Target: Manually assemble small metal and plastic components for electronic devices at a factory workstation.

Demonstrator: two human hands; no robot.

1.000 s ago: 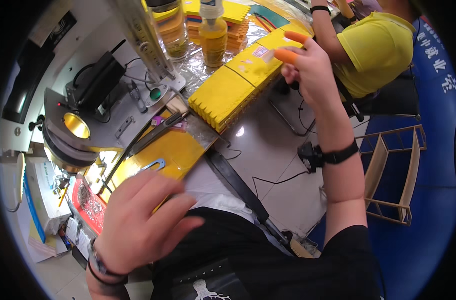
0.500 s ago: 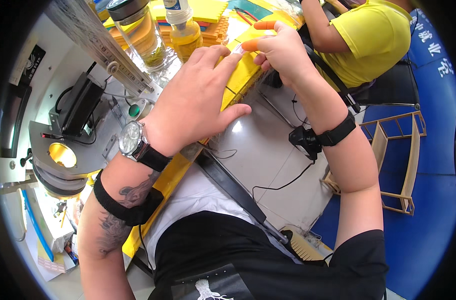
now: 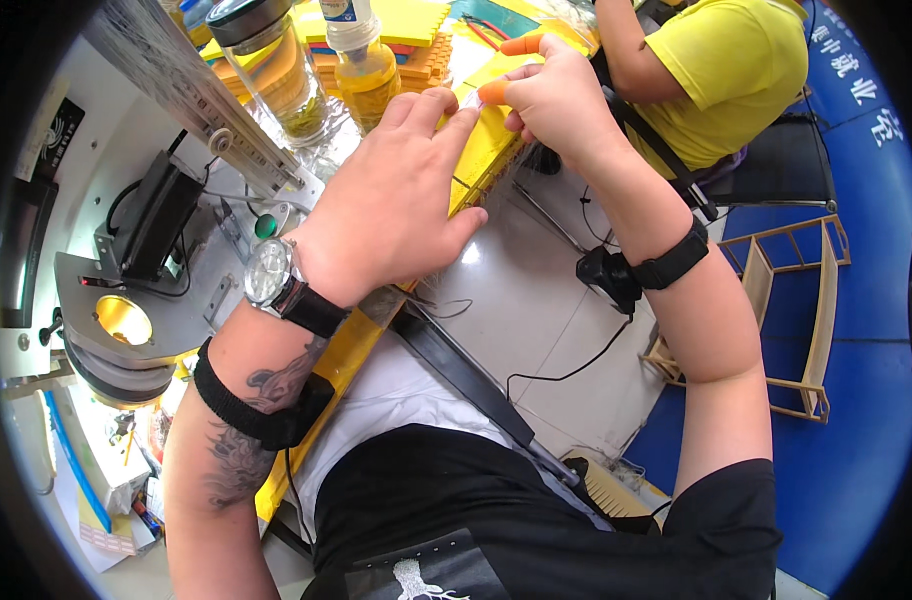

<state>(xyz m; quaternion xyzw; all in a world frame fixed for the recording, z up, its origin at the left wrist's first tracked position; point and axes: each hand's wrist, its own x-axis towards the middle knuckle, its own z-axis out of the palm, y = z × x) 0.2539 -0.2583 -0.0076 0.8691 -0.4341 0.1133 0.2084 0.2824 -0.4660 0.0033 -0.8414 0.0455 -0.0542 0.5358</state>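
My left hand (image 3: 386,200) reaches over the yellow-covered table edge (image 3: 483,140). Its fingers bend slightly and its thumb stands apart. At its index fingertip shows a small white piece (image 3: 472,100), too small to make out. My right hand (image 3: 566,105), with orange finger covers on two fingers, meets that piece from the other side with one covered fingertip. The other covered finger points left above it, and the remaining fingers curl under. A watch (image 3: 269,272) and a black strap are on my left arm; another strap with a small black device (image 3: 610,277) is on my right.
Beyond my left hand stand a lidded glass jar (image 3: 286,85) and a bottle of yellow liquid (image 3: 366,80), beside stacked foam sheets (image 3: 416,25). A metal machine (image 3: 156,220) is at left. A person in yellow (image 3: 731,70) sits at upper right, near a wooden rack (image 3: 821,310).
Both hands stay close together at the white piece. My left thumb has drawn in slightly. The whole view has shifted a little.
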